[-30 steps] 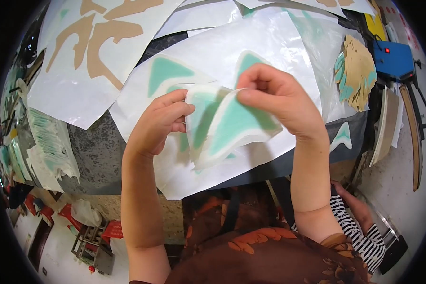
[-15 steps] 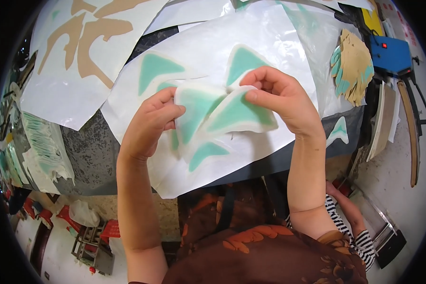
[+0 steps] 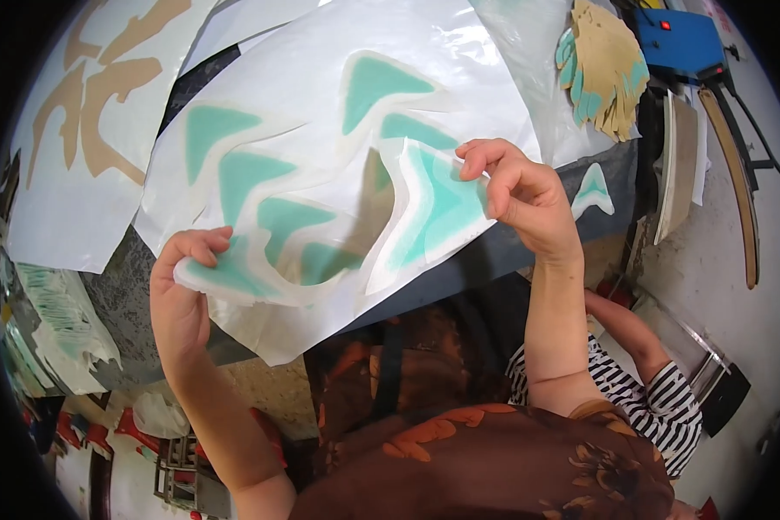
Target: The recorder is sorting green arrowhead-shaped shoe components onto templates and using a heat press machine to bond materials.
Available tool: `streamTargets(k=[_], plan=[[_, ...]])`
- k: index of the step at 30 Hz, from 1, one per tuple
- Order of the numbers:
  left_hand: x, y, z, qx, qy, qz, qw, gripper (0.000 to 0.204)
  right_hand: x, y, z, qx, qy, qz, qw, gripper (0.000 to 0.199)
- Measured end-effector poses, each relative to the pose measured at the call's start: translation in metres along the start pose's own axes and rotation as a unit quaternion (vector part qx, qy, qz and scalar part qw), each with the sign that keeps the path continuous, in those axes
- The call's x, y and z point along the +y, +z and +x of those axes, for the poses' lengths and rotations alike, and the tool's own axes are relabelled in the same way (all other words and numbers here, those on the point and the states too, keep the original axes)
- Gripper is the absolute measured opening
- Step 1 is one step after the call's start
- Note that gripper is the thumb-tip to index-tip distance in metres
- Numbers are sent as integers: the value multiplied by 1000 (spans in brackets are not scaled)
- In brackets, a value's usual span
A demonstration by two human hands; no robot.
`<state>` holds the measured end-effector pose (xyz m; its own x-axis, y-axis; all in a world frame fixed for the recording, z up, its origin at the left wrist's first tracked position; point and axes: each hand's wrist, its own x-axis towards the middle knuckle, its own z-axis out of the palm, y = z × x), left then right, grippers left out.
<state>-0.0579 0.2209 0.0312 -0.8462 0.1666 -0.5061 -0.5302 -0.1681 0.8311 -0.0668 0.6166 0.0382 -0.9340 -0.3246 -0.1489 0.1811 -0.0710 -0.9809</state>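
My left hand (image 3: 182, 260) pinches the edge of a curved piece of thin sheet (image 3: 243, 276), green in the middle with a white border, over the near left part of the white sheet (image 3: 295, 342). My right hand (image 3: 516, 191) pinches the upper right edge of a broader green-and-white piece (image 3: 433, 208), lifted and tilted above the sheet. Whether the two held parts join near the middle I cannot tell. Several similar green shapes with pale borders, among them a pointed one (image 3: 381, 87), lie on the white sheet behind.
Brown cut-out shapes (image 3: 113, 95) lie on another white sheet at far left. A stack of tan and green pieces (image 3: 602, 74) and a small green-and-white piece (image 3: 594, 192) are at right, near a blue machine (image 3: 680, 39). Another person's striped sleeve (image 3: 667, 399) shows at lower right.
My hands have moved apart, the left one down and left. The held pieces have spread from close together to wide apart, uncovering more green shapes. The view has shifted rightward.
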Motion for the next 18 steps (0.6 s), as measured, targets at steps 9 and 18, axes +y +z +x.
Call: streamTargets(k=[9,18], plan=[[7,35,-5,27,-119,-75,990,25,-10,-10,-15,150,165,35,974,19],[-4,79,5,-30,-196,-76,977,28,1,-7,-11,58,225,-297,926,20]])
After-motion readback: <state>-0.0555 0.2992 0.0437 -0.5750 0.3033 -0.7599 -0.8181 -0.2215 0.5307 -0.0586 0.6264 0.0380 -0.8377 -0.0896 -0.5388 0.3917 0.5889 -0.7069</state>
